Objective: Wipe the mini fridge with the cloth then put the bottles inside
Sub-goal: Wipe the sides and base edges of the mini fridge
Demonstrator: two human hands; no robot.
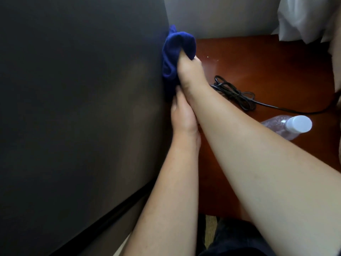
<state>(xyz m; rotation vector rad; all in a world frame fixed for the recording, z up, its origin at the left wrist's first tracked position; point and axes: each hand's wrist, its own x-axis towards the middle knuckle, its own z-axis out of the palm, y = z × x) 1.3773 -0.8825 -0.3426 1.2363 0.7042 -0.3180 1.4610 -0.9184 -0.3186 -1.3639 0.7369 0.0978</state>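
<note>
The blue cloth (177, 52) is gripped, bunched, in the right hand (190, 71) against the mini fridge (83, 108) side. The left hand (182, 117), just below, touches its lower end; whether it grips cannot be told. Flat, overlapping strokes are advised. A plastic bottle (287, 126) lies well to the hands' right.

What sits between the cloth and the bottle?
A coiled black cord lies on the table between cloth and bottle, shown in the head view.

Blue cloth (177, 58), dark grey fridge (79, 108), reddish-brown table (276, 71), black cord (234, 93), white-capped clear bottle (287, 126).
</note>
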